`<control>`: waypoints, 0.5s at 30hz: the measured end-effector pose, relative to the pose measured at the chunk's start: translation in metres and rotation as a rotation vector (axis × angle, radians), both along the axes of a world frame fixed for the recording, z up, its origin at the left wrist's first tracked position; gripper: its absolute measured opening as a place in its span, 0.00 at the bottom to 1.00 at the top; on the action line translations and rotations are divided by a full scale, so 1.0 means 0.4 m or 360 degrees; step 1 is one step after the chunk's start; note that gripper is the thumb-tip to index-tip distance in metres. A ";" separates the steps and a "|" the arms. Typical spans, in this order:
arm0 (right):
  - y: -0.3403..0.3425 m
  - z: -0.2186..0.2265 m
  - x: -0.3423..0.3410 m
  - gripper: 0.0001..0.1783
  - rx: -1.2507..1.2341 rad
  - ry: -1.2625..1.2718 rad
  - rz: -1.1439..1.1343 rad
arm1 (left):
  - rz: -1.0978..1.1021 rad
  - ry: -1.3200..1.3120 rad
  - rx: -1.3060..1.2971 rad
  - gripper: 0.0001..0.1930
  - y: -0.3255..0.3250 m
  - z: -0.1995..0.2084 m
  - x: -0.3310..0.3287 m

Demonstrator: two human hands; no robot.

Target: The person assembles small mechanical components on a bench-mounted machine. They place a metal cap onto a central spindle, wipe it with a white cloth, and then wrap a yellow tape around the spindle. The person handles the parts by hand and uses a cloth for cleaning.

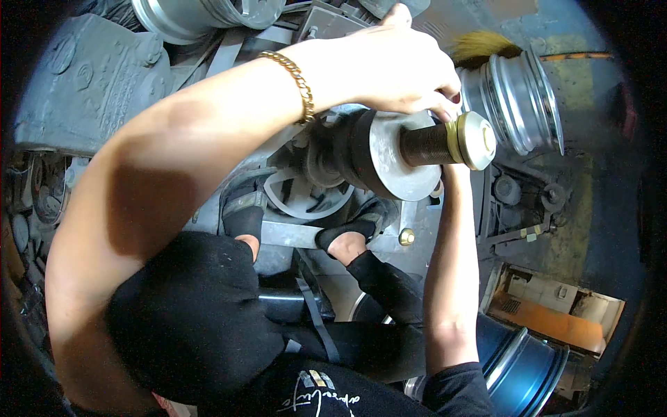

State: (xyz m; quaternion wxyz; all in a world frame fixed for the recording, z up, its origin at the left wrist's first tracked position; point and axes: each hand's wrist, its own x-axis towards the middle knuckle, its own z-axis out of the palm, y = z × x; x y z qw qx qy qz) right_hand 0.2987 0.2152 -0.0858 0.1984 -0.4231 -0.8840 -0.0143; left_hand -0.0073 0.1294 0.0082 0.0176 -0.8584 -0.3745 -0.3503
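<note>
A thick threaded shaft [424, 144] juts to the right out of a round metal disc [396, 156]. On its outer end sits a brass-coloured ring nut [455, 142] with a pale rounded cap [478, 141]. My left hand [399, 66], a gold chain bracelet [295, 80] at its wrist, reaches over the shaft from above. Its fingers are curled down, the tips against the top of the ring nut. My right hand [451, 174] comes up from below, behind the disc and cap. Those hide its fingers.
A silver wheel rim [514, 104] stands right of the shaft, another [201, 17] lies at the upper left, and a blue rim [531, 375] is at the lower right. A small brass-coloured fitting [406, 237] lies near my feet. A yellow brush [484, 46] lies behind.
</note>
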 end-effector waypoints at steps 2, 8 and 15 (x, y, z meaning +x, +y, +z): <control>-0.015 0.035 -0.012 0.22 -0.0089 -0.0173 -0.0326 | 0.0002 -0.0039 -0.0040 0.17 -0.002 0.004 0.013; -0.279 0.034 -0.134 0.35 -0.1178 0.1886 -0.0894 | -0.0068 -0.0044 -0.0105 0.17 0.004 0.002 0.013; -0.279 -0.013 -0.108 0.31 -0.1071 0.1347 -0.0822 | 0.0040 0.0017 -0.0072 0.19 0.017 -0.002 0.010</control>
